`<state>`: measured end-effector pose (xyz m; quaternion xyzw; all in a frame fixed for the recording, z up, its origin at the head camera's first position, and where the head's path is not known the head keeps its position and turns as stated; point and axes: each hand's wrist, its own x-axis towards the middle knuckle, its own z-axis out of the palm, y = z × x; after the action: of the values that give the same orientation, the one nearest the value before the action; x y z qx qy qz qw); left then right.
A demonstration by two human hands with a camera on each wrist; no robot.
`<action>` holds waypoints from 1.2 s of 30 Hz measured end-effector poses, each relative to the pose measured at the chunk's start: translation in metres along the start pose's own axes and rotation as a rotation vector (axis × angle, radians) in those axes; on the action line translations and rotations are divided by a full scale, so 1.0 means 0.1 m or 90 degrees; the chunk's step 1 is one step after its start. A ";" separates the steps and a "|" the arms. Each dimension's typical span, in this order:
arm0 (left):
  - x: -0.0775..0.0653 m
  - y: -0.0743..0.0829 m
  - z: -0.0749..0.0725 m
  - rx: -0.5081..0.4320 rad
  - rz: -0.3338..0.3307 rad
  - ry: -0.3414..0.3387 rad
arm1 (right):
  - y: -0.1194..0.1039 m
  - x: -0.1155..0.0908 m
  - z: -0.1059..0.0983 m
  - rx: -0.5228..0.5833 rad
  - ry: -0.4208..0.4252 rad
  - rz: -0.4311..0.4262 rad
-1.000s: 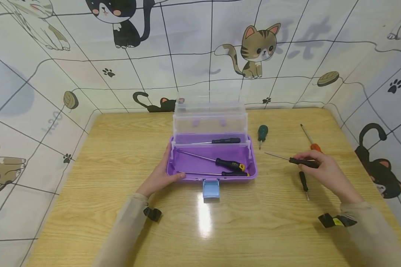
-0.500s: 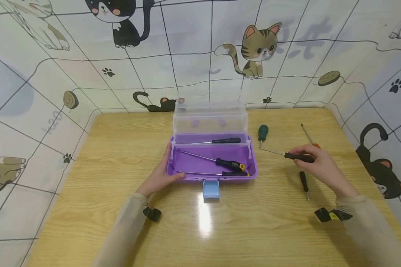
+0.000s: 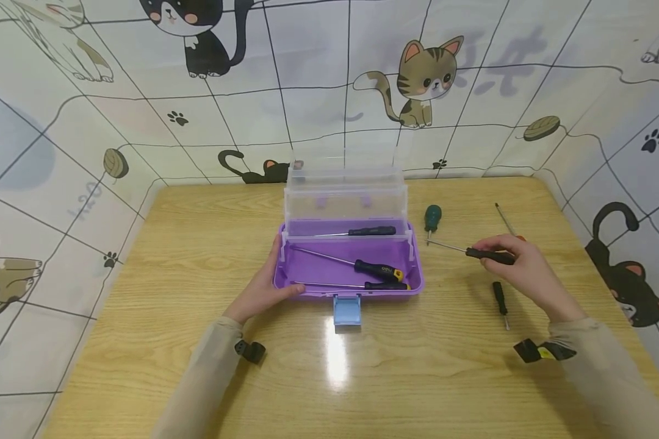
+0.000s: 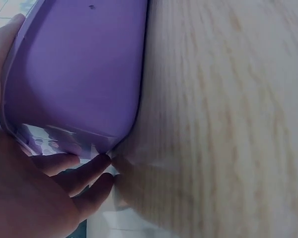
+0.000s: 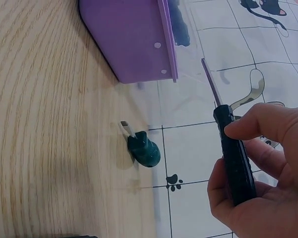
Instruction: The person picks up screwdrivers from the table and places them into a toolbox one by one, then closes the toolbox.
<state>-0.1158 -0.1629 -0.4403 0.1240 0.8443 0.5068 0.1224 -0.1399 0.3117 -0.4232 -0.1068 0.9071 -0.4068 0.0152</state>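
A purple toolbox [image 3: 417,262] with a raised clear lid [image 3: 346,204] stands at the middle of the table. My left hand [image 3: 263,289] holds its left end, thumb over the front rim and fingers against the side wall, as the left wrist view shows. Inside lie a black-and-yellow screwdriver [image 3: 376,269], a slim one [image 3: 384,286] along the front and a black-handled one [image 3: 370,231] at the back. To the right of the box, my right hand [image 3: 518,271] grips a black screwdriver [image 5: 233,153] by its handle, thumb along it, shaft pointing left toward the box.
A stubby green screwdriver [image 3: 432,218] lies right of the box. Behind my right hand is an orange-handled screwdriver [image 3: 505,218], partly covered. A short black screwdriver [image 3: 499,299] lies below that hand. The blue latch [image 3: 347,311] hangs at the box front. Cat-patterned walls surround the table.
My right hand has moved a little left and up with the black screwdriver, its tip now nearer the green screwdriver and the box. The left hand and toolbox stay put.
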 end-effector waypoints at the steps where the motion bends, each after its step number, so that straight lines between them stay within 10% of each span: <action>1: 0.00 0.00 0.00 0.001 0.001 -0.002 | 0.00 0.00 0.00 0.002 0.000 -0.001; 10: 0.13 -0.39 0.04 0.044 0.032 0.008 | 0.02 0.00 0.03 0.015 0.001 -0.012; 23: 0.20 -0.29 0.05 0.154 0.040 0.040 | 0.03 -0.02 0.05 0.031 0.005 -0.010; 36: 0.23 -0.28 0.05 0.078 0.037 0.011 | 0.04 -0.01 0.09 0.028 -0.005 0.013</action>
<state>-0.1380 -0.1644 -0.4692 0.1514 0.8708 0.4585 0.0928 -0.1383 0.3081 -0.4322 -0.0986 0.8990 -0.4259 0.0252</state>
